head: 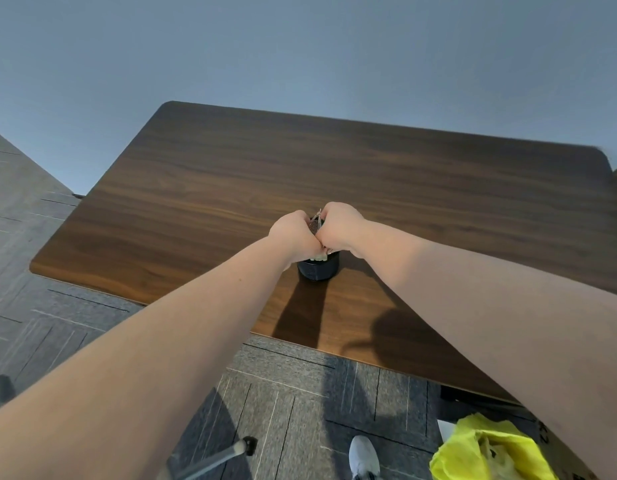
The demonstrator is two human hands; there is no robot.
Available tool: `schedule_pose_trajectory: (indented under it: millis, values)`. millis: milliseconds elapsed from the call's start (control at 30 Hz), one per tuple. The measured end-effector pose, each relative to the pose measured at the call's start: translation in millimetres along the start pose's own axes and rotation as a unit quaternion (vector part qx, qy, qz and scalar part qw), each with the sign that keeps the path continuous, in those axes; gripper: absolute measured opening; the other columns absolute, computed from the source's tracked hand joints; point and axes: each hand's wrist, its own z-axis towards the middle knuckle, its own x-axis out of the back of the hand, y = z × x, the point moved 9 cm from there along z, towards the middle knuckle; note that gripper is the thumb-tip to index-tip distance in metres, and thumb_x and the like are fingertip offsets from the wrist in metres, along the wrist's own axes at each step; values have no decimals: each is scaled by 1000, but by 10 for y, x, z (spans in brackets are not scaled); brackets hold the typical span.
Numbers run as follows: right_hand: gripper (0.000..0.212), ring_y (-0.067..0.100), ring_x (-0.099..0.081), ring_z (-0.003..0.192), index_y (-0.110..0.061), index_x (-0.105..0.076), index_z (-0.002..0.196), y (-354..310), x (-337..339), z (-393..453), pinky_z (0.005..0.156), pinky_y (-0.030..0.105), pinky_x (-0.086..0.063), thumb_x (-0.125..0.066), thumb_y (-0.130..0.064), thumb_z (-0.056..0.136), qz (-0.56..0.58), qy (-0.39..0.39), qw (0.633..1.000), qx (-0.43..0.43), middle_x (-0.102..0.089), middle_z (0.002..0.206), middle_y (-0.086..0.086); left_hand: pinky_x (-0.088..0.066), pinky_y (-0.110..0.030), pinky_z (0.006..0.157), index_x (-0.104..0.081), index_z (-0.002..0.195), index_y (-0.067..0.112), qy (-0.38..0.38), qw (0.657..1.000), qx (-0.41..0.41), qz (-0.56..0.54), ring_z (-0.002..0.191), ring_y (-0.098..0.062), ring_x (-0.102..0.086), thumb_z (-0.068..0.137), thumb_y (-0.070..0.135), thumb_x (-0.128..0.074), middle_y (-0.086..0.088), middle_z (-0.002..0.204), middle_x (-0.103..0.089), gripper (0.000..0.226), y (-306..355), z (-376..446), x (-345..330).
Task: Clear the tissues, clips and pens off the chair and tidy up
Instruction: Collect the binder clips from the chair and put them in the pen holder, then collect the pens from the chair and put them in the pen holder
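You have no text you can read here; the dark marks on the cardboard box [556,441], below your right forearm, stay illegible.

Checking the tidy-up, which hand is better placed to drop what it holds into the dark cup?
Probably the right hand: it sits more directly above the dark cup, pinching something metallic. The left hand crowds the cup's left side.

Both bare forearms reach forward and converge; I see them nearly straight, no sleeves. Left hand [293,237] and right hand [340,226] meet knuckle to knuckle at the centre, touching. Both are curled into loose fists, backs facing up toward me, fingers folded under and mostly hidden. What each fist encloses I cannot tell. Wrists roughly level, slightly flexed.
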Motion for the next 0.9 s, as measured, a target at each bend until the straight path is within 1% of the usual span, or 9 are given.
schedule_pose_trajectory:
  millis: [33, 100, 200, 433, 533, 633, 733, 833, 900]
  values:
    - [36, 29, -62, 103, -3, -55, 119, -16, -3, 0, 86, 35, -55, -57, -6, 83, -4, 1, 1000, 6, -62, 115, 13, -49, -35, 88, -51, 122, 9, -1, 1000, -7, 22, 103, -25, -57, 77, 20, -71, -6, 115, -60, 50, 16, -10, 22]
    - [46, 29, -57, 112, -7, -49, 128, -44, -11, -6, 94, 37, -52, -60, -7, 84, -18, 1, 1000, 19, -58, 125, 12, -50, -36, 89, -50, 126, 10, -5, 998, -17, 65, 107, -27, -57, 76, 15, -72, -7, 122, -59, 55, 36, -27, 56]
    - [49, 28, -56, 113, -10, -48, 130, -80, -6, -17, 92, 36, -51, -62, -7, 83, -45, 5, 998, 39, -56, 127, 11, -50, -36, 92, -45, 134, 12, 2, 996, -25, 88, 116, -28, -55, 76, 15, -72, -8, 129, -56, 64, 29, -50, 105]
    - [52, 30, -53, 117, -11, -44, 135, -146, -21, -133, 93, 36, -48, -57, -7, 86, -82, 22, 993, 77, -54, 133, 11, -47, -34, 86, -46, 130, 9, 22, 995, -31, 87, 113, -30, -56, 81, 19, -67, -11, 128, -56, 55, -129, -218, 280]
    - [54, 31, -53, 117, -14, -40, 138, -214, -107, -209, 93, 36, -49, -57, -8, 87, -104, 18, 991, 85, -53, 135, 11, -46, -34, 88, -38, 138, 12, 11, 996, -21, 90, 119, -31, -52, 82, 22, -66, -11, 137, -49, 63, -294, -318, 341]
    - [54, 32, -54, 116, -19, -40, 138, -348, -215, -316, 93, 40, -52, -58, -12, 88, -117, 23, 989, 88, -52, 136, 10, -48, -40, 97, -32, 142, 17, 6, 996, -5, 86, 122, -34, -49, 83, 28, -66, -11, 147, -35, 70, -544, -459, 430]
    - [58, 29, -52, 124, -23, -36, 142, -591, -424, -471, 99, 37, -48, -59, -19, 90, -132, 14, 985, 110, -45, 145, 6, -45, -43, 102, -34, 141, 19, 17, 995, 18, 98, 125, -35, -46, 82, 35, -66, -10, 152, -19, 68, -916, -654, 559]
    - [62, 27, -43, 134, -25, -30, 146, -914, -736, -638, 105, 36, -42, -59, -27, 91, -145, 0, 978, 149, -35, 153, 4, -41, -44, 106, -34, 140, 20, 16, 994, 40, 101, 129, -36, -41, 81, 39, -66, -10, 154, -15, 69, -1378, -885, 679]
    - [65, 27, -36, 139, -26, -27, 147, -1197, -1036, -758, 111, 41, -37, -57, -31, 90, -167, -10, 969, 179, -29, 156, 4, -38, -45, 108, -32, 142, 20, 16, 993, 62, 96, 132, -35, -38, 82, 39, -65, -10, 155, -13, 71, -1781, -1077, 768]
